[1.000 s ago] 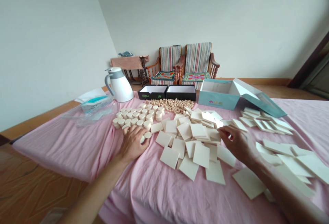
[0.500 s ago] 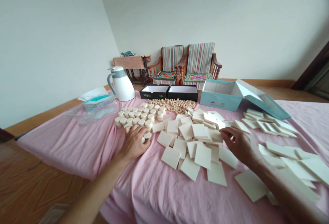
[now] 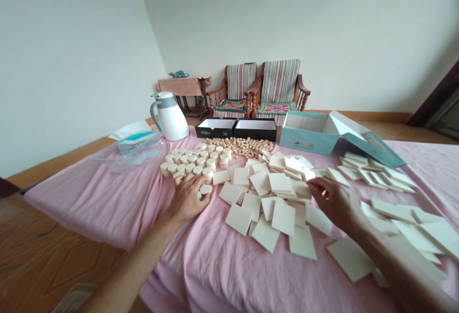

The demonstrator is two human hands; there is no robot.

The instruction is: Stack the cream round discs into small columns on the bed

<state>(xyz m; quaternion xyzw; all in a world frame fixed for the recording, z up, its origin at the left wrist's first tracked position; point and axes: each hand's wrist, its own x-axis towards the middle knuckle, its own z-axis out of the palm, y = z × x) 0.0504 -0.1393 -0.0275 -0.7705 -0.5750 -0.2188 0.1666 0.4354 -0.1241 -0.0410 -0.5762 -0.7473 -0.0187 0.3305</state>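
Stacks of pale round discs (image 3: 191,159) stand in rows left of centre on the pink cloth. At their near edge rests my left hand (image 3: 190,197), its fingers spread over the discs, with one disc stack (image 3: 205,190) between thumb and fingers; no firm grip shows. Many thin square tiles (image 3: 283,216) lie loosely piled in the middle. At the right side of that pile is my right hand (image 3: 328,195), thumb and forefinger pinched together at the edge of the tiles. Whatever is between those fingertips is too small to make out.
Small wooden beads (image 3: 247,146) lie behind the discs, before two black boxes (image 3: 255,130). A white jug (image 3: 172,119) and clear plastic packaging (image 3: 138,152) stand left. An open light-blue box (image 3: 310,139) is behind more tiles (image 3: 376,172) at right.
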